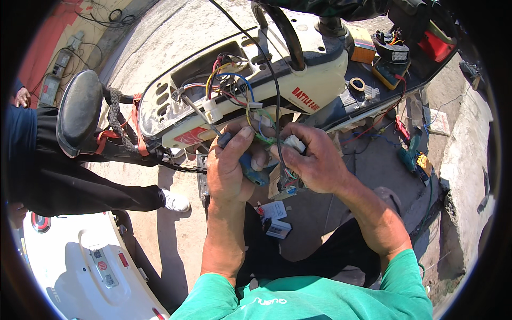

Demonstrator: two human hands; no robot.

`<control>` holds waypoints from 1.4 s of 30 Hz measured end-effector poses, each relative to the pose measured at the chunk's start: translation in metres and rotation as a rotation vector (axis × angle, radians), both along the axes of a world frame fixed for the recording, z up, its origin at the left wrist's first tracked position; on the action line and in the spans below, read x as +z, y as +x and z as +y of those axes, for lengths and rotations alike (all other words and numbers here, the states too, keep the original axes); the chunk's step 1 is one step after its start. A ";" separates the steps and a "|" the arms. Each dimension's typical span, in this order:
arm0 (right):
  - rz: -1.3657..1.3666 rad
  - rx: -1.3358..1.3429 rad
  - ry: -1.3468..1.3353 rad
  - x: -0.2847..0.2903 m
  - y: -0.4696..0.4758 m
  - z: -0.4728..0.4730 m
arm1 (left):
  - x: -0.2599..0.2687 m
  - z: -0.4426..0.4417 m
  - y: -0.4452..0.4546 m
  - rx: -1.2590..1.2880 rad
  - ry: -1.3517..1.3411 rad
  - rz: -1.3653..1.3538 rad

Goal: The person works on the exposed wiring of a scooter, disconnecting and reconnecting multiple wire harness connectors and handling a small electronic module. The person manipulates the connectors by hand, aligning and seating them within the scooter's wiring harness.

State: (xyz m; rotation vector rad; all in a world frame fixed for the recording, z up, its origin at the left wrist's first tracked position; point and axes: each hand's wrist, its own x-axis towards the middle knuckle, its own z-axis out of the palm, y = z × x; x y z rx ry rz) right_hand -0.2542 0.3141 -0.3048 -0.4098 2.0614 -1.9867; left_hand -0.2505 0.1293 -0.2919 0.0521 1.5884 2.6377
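My left hand (236,160) is closed around a screwdriver with a blue handle (253,172); its metal shaft slants up to the left over the open wiring bay of a cream vehicle body (320,92). Between thumb and fingers my right hand (312,156) grips a white plastic wire connector (294,143). Green and blue wires (265,136) run between the two hands. Above them, a bundle of coloured wires (224,76) comes out of the bay, and a white connector (212,111) hangs at the body's side. A black cable (276,88) passes in front of my right hand.
A multimeter (391,74), an orange box (361,45) and a tape roll (357,84) lie on the footboard. A green power tool (409,154) rests on the ground at right. Another person's leg (100,188) and a white vehicle body (84,260) are at left.
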 end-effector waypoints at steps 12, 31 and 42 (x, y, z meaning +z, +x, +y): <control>0.170 -0.042 0.086 -0.015 -0.004 -0.006 | 0.003 -0.023 -0.016 -0.142 0.074 -0.177; 0.059 0.066 0.008 -0.005 -0.009 -0.007 | -0.017 -0.032 -0.025 -0.328 0.414 -0.166; 0.164 0.108 0.175 -0.003 -0.008 -0.009 | -0.012 -0.043 -0.030 -0.368 0.180 -0.135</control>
